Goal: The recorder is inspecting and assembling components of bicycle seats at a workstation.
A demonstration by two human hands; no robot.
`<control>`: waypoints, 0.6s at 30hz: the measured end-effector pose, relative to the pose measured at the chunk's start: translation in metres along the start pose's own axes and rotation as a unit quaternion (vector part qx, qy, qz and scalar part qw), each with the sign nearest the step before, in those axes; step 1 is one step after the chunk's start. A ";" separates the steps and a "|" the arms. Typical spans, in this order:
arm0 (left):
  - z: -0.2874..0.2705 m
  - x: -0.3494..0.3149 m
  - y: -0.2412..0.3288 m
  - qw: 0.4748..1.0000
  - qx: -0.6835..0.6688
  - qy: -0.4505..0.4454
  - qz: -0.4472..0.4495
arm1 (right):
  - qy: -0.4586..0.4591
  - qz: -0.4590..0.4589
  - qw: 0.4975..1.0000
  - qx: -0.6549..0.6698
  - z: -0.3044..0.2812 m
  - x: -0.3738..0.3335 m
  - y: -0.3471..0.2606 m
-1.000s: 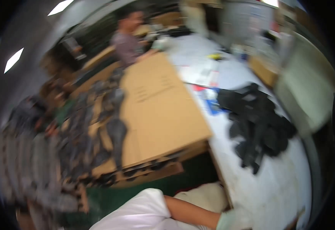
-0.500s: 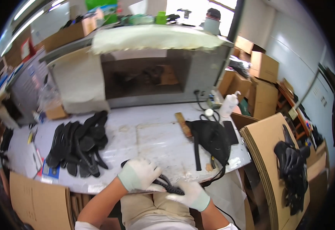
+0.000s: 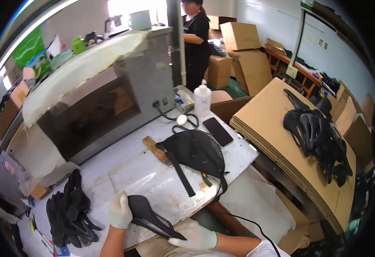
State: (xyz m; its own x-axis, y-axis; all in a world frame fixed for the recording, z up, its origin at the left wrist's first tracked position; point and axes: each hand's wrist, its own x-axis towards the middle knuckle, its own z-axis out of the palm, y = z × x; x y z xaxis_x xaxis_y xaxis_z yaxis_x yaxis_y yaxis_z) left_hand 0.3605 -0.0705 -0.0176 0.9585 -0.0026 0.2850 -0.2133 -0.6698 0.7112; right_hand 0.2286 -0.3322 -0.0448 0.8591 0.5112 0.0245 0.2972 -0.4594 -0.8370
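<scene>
A black bicycle saddle (image 3: 143, 210) with a perforated surface and a long central slot lies slantwise across the table's front edge, between my hands. My gloved left hand (image 3: 120, 210) is closed at its wide rear end, the fingers partly hidden. Around the narrow nose, my gloved right hand (image 3: 196, 234) pinches the tip in front of the table edge. Left of my left hand lies a heap of black saddle pieces (image 3: 69, 212). A black mesh-sided bag (image 3: 191, 150) with straps rests beyond the saddle on the worktable (image 3: 110, 182).
A grey box-shaped booth (image 3: 151, 77) stands behind the table. A worn wooden-handled tool (image 3: 154, 149), phone (image 3: 218, 131), cable and white pump bottle (image 3: 202, 100) surround the bag. More saddles (image 3: 314, 132) lie on stacked cardboard (image 3: 266, 115) at right. Another person (image 3: 196, 38) stands at the back.
My view has swung right, bringing a person into sight. The saddle has been turned so its perforated face shows, and my left hand has moved to its wide end.
</scene>
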 end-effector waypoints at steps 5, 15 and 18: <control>0.016 -0.004 -0.046 0.992 0.022 0.124 -0.025 | 0.000 0.045 0.997 0.066 0.002 -0.003 -0.015; -0.037 0.001 0.040 0.935 -0.321 -0.110 -0.106 | 0.552 0.155 0.698 0.429 -0.150 -0.103 0.021; -0.031 0.008 0.022 0.919 -0.325 -0.192 -0.115 | 0.724 0.055 0.604 0.329 -0.229 -0.143 0.047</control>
State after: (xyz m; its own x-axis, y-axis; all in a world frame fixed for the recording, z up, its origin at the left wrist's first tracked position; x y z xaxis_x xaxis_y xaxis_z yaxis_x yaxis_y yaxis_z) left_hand 0.3573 -0.0622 0.0208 0.9619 -0.2617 -0.0794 0.0544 -0.1015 0.9933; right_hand 0.2149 -0.5932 0.0379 0.4636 -0.8861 0.0014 0.3841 0.1995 -0.9015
